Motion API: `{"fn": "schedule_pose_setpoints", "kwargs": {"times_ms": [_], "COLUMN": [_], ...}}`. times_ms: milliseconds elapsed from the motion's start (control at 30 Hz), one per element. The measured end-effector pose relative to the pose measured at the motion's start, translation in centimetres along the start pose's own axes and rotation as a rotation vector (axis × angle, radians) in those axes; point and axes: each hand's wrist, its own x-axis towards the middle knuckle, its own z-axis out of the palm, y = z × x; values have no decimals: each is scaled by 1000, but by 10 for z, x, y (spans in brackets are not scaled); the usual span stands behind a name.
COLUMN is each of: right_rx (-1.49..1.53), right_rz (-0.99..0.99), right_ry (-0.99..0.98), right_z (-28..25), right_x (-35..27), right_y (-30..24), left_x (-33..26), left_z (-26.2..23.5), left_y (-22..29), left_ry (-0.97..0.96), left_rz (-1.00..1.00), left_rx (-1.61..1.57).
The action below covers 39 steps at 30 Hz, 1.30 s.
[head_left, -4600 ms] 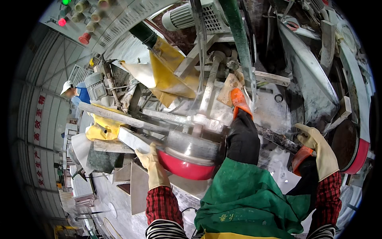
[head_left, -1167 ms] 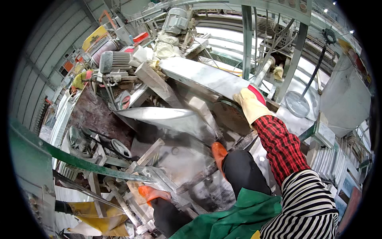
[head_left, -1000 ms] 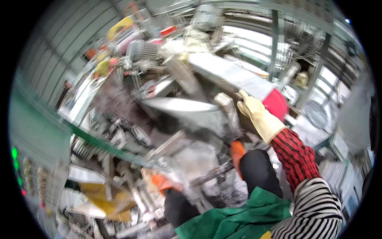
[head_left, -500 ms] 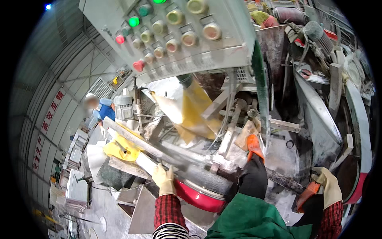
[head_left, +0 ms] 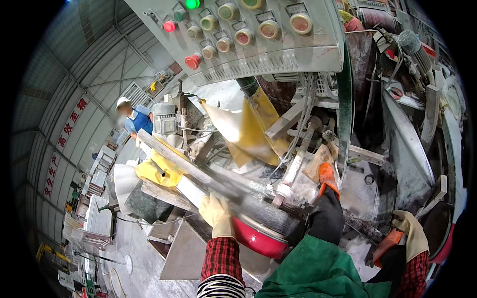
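Observation:
My left hand, in a cream glove, lies at the near end of a narrow white strip, its fingers stretched along it. A red curved rim is just right of that hand. Beyond, a blurred grey wheel-like part adjoins the strip. Yellow sheeting wraps the strip's far part. At the far right my right hand, also gloved, has its fingers bent over beside an orange boot toe; what they grip is hidden.
A grey control box with lit buttons hangs overhead. Another orange boot rests near a dusty pipe. A large grey metal panel leans at right. A person in a blue apron stands beyond a motor.
The view has swung, so the control box and machine appear shifted right. My left hand's fingers are closer together on the strip. My right hand keeps its place beside the boot.

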Motion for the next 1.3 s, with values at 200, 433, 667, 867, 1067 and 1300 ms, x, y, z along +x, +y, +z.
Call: {"fn": "schedule_pose_setpoints", "kwargs": {"times_ms": [200,433,667,867,1067,1300], "right_rx": [-45,-62,42,145,106,49], "right_rz": [67,-37,-13,-104,-39,34], "right_ry": [16,19,-23,-19,-29,-41], "right_z": [-7,-2,-4,-6,-7,-7], "right_x": [-15,-5,0,-5,-5,-7], "right_y": [-11,6,11,9,5,-8], "left_x": [-4,-9,-15,-22,-19,-31], "left_z": [1,-4,-17,-18,-22,-37], "left_y": [3,8,20,21,17,20], "left_ry": [6,-38,6,41,-70,-126], "left_rz": [-18,-37,-90,-124,-125,-184], "left_rx": [7,-9,-71,-164,-235,-309]}}
